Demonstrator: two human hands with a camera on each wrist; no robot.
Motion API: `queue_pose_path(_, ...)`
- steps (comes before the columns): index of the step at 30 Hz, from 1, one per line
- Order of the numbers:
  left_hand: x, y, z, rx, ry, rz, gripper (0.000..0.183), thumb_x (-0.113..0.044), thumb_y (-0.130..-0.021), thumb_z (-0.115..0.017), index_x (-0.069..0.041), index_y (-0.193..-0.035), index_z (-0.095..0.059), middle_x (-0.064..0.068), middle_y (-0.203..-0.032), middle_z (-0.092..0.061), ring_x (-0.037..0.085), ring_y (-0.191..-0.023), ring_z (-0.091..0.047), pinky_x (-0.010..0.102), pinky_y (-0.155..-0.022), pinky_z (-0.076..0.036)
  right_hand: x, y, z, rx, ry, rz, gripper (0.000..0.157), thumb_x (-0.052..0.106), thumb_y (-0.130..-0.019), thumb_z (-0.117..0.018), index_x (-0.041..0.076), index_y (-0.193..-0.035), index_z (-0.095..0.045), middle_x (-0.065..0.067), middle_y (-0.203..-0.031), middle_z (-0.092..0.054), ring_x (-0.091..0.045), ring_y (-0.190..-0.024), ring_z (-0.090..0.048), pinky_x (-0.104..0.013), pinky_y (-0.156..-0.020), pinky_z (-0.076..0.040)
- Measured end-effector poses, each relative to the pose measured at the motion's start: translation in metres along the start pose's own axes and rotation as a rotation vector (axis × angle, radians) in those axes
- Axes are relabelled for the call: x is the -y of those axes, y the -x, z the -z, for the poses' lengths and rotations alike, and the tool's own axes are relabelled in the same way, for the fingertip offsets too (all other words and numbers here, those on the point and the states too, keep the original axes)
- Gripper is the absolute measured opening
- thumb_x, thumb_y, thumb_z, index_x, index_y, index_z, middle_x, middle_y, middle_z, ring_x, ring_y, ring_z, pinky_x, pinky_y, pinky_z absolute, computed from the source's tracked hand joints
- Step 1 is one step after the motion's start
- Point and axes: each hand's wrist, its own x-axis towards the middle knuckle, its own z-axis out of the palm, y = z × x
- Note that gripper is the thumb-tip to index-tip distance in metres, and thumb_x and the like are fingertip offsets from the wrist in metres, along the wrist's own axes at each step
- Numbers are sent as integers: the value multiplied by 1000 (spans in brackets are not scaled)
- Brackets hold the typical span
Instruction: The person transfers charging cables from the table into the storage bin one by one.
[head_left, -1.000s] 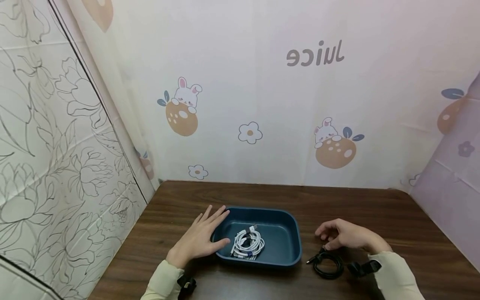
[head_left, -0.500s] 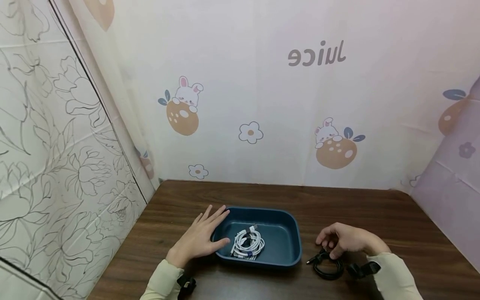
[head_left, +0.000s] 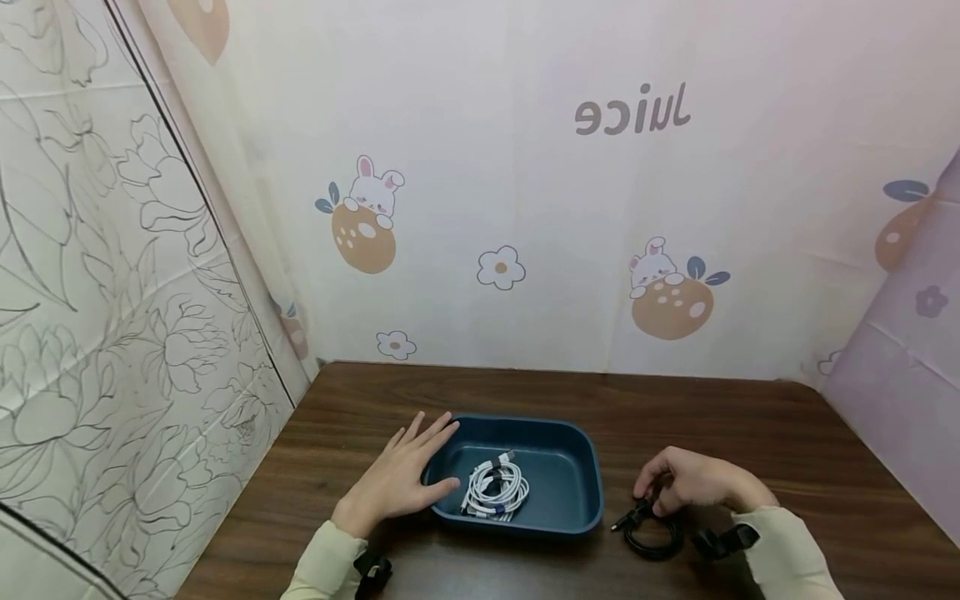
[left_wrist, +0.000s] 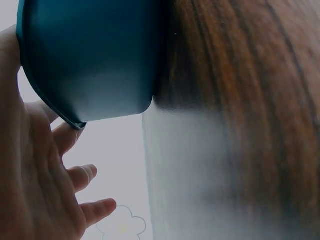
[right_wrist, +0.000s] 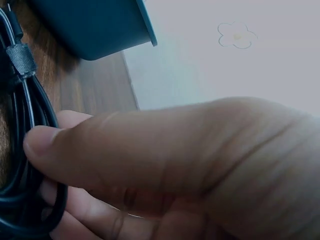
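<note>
A coiled black cable (head_left: 652, 546), bound with a grey strap (right_wrist: 22, 60), lies on the table to the right of the blue tray. My right hand (head_left: 697, 479) pinches the coil's far side between thumb and fingers; in the right wrist view the thumb (right_wrist: 50, 142) lies over the strands with fingers behind them. My left hand (head_left: 405, 475) rests with spread fingers on the left rim of the blue tray (head_left: 588, 467). Inside that tray, toward the left, sits a bundle of coiled white cables (head_left: 495, 487) with dark ties.
The dark wooden table (head_left: 697, 408) ends at a patterned curtain (head_left: 502, 208) at the back. More printed cloth (head_left: 142, 275) hangs along the left side. Each wrist wears a black strap-on camera, such as the right one (head_left: 723, 542).
My right hand has come down onto the black cable and its fingers have closed on the coil, which has shifted slightly left. The left hand and the tray have stayed put.
</note>
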Motion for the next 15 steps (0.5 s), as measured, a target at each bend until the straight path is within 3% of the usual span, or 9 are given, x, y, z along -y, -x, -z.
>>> queue_pose_path(15,-1,-3,2,7,6,5,78,-55,-99,-62,-25,-166,-34,2,-174,-28,50,-159,-19,78,-117,-25,3,4,5,-37,-30,-29,26,-6,-87,-68,-5,-112,-75,-16,-105,-74,-17,-79,-68,-29,-66,-55)
